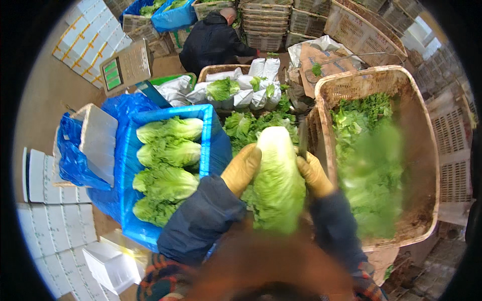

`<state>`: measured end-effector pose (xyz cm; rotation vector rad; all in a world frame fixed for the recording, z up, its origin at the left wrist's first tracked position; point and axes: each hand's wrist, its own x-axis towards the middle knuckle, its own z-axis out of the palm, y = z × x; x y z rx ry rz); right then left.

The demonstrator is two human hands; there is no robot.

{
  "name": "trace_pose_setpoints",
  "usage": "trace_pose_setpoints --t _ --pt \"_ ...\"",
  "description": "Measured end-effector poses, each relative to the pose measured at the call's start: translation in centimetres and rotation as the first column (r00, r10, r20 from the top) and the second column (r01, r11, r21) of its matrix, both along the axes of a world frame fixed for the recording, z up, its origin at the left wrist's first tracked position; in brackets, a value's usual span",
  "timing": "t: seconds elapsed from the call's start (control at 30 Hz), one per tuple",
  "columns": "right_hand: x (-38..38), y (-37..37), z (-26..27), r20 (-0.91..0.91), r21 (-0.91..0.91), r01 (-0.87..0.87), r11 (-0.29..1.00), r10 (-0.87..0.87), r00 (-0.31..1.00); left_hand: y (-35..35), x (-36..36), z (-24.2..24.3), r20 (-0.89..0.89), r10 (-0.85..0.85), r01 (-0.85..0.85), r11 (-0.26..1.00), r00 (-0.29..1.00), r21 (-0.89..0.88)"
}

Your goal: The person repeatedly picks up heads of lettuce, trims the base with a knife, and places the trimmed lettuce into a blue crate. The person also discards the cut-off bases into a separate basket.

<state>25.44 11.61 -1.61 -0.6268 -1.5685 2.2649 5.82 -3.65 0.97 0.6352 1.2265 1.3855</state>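
Note:
A head of napa cabbage or similar leafy lettuce (280, 180) stands upright between my two yellow-gloved hands, its pale base uppermost. My left hand (244, 165) grips its left side. Against its right side is my right hand (312, 171), which also holds a knife (302, 137) with the blade pointing up. To the left, several like heads (169, 150) lie in a row in a crate lined with blue plastic (206, 143). A large dirty plastic crate (418, 150) on the right holds loose green leaves (365, 165), partly blurred.
Beyond my hands are more leafy heads (241, 126) and a crate of white-wrapped bundles (243, 98). A digital scale (126, 67) stands at the upper left, with a foam box (99, 139) below it. Another person (211, 41) crouches ahead near stacked crates (265, 26).

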Motion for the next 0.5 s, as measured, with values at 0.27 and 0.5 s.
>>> trace_pose_setpoints --t 0.27,0.5 --pt "4.3 -1.9 -6.4 -0.100 -0.606 -0.022 0.795 -0.049 0.994 -1.5 -2.8 -0.1 -0.303 0.182 -0.269 0.922 0.935 -0.278" --pt "-2.1 1.0 -0.5 -0.019 0.169 0.149 0.974 -0.148 0.989 -1.9 3.7 -0.1 -0.620 0.140 -0.212 0.976 0.772 -0.043"
